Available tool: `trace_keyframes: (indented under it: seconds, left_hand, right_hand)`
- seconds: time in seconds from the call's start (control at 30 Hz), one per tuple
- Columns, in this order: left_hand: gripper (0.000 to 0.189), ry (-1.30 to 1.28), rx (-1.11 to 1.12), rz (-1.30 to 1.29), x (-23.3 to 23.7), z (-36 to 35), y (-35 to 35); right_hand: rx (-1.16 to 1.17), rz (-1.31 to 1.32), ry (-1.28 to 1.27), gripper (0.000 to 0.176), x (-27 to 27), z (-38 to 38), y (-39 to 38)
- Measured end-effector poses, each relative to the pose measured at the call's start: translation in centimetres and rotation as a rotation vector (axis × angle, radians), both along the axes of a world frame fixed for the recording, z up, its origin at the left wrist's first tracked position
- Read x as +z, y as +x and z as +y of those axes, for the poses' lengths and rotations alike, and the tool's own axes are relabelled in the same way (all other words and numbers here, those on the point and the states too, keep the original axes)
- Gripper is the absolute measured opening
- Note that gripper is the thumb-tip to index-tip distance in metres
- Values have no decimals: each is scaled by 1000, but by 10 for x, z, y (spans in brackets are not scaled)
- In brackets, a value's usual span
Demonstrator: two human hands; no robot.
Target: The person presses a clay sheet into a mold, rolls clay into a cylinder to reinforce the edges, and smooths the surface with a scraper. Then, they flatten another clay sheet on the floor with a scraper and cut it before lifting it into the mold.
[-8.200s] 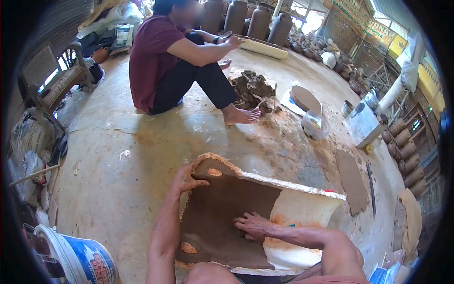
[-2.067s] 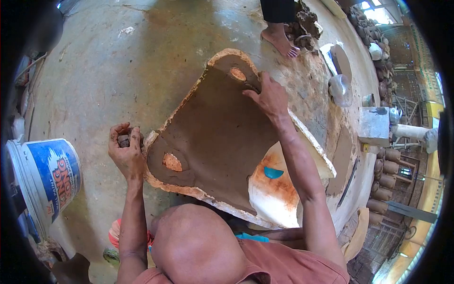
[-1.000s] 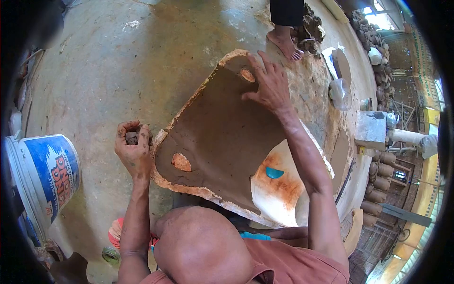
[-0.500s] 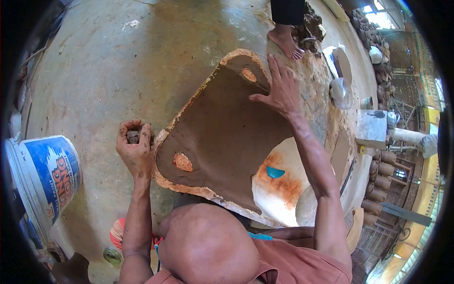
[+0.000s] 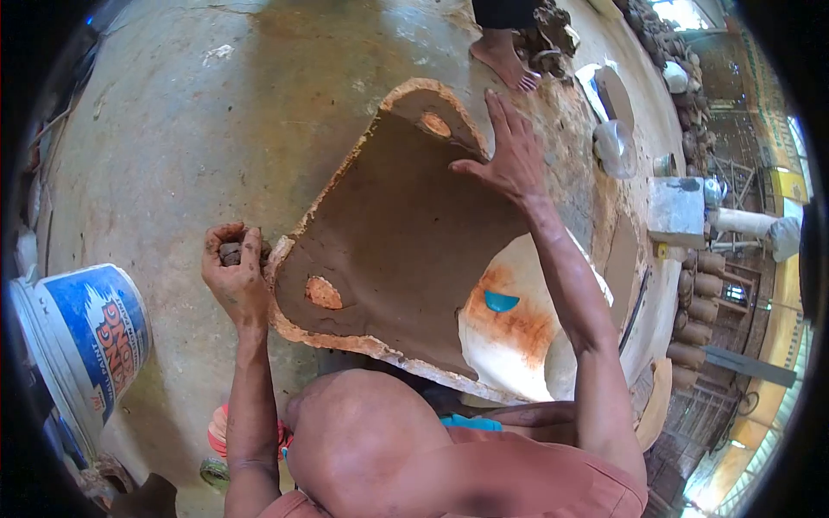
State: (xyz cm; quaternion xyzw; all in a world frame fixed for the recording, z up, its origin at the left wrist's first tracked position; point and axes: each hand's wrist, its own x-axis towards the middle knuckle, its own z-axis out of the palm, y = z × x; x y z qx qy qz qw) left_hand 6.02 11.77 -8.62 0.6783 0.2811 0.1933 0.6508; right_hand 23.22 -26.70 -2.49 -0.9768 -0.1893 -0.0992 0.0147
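Note:
My left hand (image 5: 235, 272) is closed around a dark clay lump (image 5: 230, 253), just outside the left corner of a large mould (image 5: 371, 345). A smooth brown clay layer (image 5: 397, 224) lines much of this mould, inside its rough, pale orange rim. Reddish patches show through the clay near two corners. At lower right the lining stops, and a white, rust-stained surface (image 5: 518, 324) with a teal half-round piece (image 5: 502, 301) is exposed. Over the mould's upper right edge, my right hand (image 5: 511, 160) is spread open, holding nothing. Its forearm hides part of that edge.
A paint bucket (image 5: 95, 324) stands at the left. Another person's bare foot (image 5: 505, 62) is near a dark clay heap (image 5: 553, 39) at the top. Further right are a plastic bag (image 5: 614, 148), a grey block (image 5: 676, 210) and stacked brown pots (image 5: 691, 332).
The whole view has shifted and turned slightly. Both hands keep nearly the same poses, while the right hand appears slightly farther right of the mould's top corner. The lump stays in my left hand.

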Motion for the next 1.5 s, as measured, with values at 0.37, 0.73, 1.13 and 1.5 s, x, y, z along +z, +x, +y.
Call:
trace_keyframes:
  seconds: [0.37,0.73,1.13,1.5]
  left_hand:
    - [14,-7,-41,17,-2,5,-7]
    - [16,8,-38,-15,4,3,0]
    - [24,357,-135,-168,83,-10,10]
    - [18,1,156,-69,4,-3,-27]
  right_hand:
    - [-262,-108,-114,115,-48,-18,-18]
    - [291,367,601,28,-26,102,-104]
    - [452,420,706,38,38,140,-139]
    - [208,914,441,98,11,138,-240]
